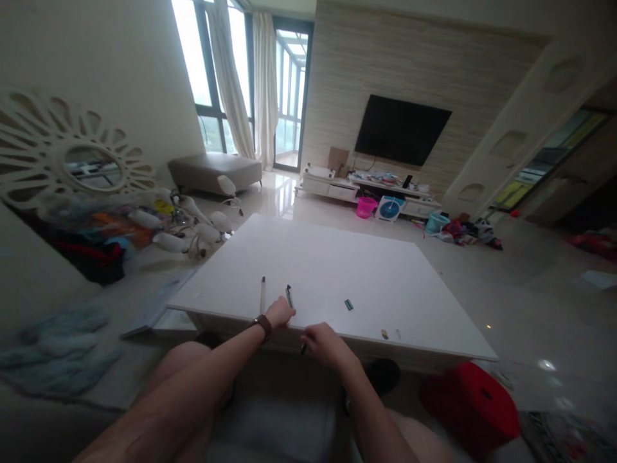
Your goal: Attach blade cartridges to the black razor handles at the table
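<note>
The head camera looks forward and down from near the white table (318,260).

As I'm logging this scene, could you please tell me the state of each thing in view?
Left hand: closed on slim tool.
Slim tool: held, far end exposed.
Right hand: closed on dark object.
Dark object: gripped, mostly hidden.
Pale dark-tipped stick: lying on white table.
Television: screen dark.
Curtains: gathered aside.
Pink bucket: upright.
Box fan: running or not, can't tell.

dim light, blown-out window (193,54), glare on floor (284,196), softly blurred edges
</note>
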### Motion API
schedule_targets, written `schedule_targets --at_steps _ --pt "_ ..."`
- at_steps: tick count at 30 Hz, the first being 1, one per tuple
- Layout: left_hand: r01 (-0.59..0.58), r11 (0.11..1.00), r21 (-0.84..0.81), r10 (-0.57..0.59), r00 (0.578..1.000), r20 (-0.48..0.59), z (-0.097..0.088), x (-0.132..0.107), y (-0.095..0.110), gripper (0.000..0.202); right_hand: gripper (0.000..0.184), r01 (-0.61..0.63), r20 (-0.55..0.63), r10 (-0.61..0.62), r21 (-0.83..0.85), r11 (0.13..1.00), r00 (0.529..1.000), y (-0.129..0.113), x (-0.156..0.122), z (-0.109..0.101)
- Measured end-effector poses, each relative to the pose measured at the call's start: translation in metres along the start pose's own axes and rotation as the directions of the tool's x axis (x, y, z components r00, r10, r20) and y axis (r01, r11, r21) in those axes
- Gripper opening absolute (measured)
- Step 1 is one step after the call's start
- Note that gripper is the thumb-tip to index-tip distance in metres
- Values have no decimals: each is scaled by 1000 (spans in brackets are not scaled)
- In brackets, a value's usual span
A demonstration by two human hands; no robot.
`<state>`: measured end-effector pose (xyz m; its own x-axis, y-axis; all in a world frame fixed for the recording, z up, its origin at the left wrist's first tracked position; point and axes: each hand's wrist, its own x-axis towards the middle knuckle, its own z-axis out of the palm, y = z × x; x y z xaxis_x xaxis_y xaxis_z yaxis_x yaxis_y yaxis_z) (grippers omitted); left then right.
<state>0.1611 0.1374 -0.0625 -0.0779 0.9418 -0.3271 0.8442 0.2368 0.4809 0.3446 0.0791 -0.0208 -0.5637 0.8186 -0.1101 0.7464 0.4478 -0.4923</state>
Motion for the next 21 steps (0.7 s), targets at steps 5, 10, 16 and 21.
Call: schedule_targets --at_steps 5,10,16,21 --pt "141 990 15 -141 990 -4 5 39 6 47 21 58 70 -60 32 998 996 6 3 5" --pt "90 995 -35 -87 994 67 2 41 31 23 17 -9 -62 15 96 995 998 28 2 -14" --pt "-167 924 -343 225 964 138 1 -8 90 25 17 66 -452 211 524 849 867 40 -9 -50" --pt "-193 570 -798 376 926 44 3 -34 111 4 24 162 -544 446 743 649 711 37 -12 -66"
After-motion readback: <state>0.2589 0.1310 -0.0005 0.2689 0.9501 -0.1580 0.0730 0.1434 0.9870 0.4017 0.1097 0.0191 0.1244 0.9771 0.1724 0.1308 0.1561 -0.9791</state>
